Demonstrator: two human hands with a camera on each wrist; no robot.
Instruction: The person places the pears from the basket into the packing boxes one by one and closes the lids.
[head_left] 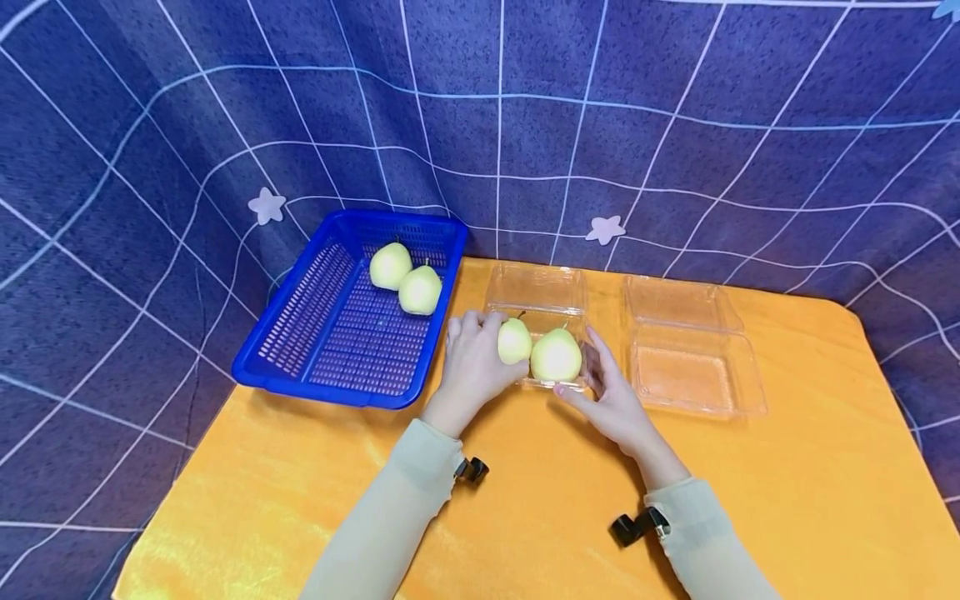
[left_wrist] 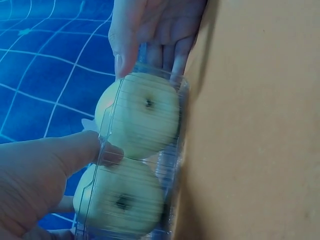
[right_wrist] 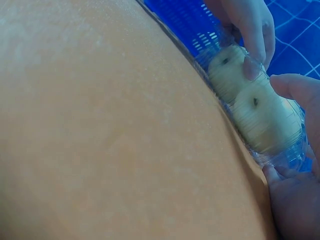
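Note:
Two pale yellow-green pears sit side by side in a clear plastic clamshell box [head_left: 536,289], its lid folded back toward the curtain. My left hand [head_left: 474,357] curls over the left pear [head_left: 513,341], its thumb reaching over the front rim between the fruits. The right pear [head_left: 557,357] shows almost whole, stem up. At the box's right end, my right hand [head_left: 617,408] holds the wall, thumb at the front rim and fingers along the outer side. In the left wrist view, both pears show their bottoms through the ribbed front wall [left_wrist: 172,150].
Left of the box stands a blue plastic basket [head_left: 258,371] with two more pears [head_left: 391,266] in its far right corner. A second clear clamshell box [head_left: 686,379] lies open on the right. Behind the orange-covered table [head_left: 525,517] hangs a blue gridded curtain [head_left: 540,133].

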